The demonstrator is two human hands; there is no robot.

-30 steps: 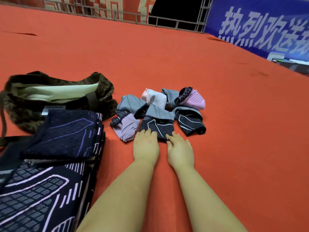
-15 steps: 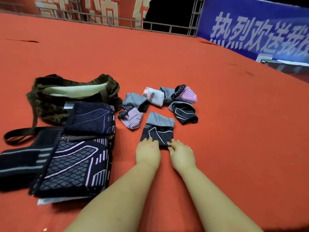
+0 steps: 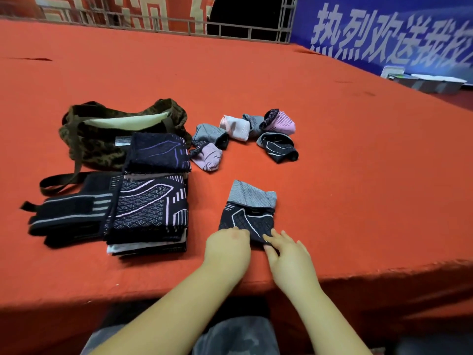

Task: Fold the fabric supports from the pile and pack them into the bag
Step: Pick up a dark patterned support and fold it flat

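A black and grey fabric support [image 3: 249, 210] lies flat on the red table, apart from the pile. My left hand [image 3: 227, 248] grips its near left corner with curled fingers. My right hand [image 3: 288, 252] pinches its near right corner. The pile of small supports [image 3: 244, 135], grey, pink and black, lies farther back. A camouflage bag [image 3: 102, 134] with a pale green lining stands open at the left.
A stack of dark patterned supports [image 3: 151, 211] lies left of my hands, with a folded one [image 3: 158, 153] leaning on the bag. A black strapped brace [image 3: 67, 217] sits beside the stack. The table's front edge [image 3: 358, 274] runs just below my hands.
Both hands pulled the black and grey support out of the pile toward the table's near edge. The view also tilted down, showing the table edge.
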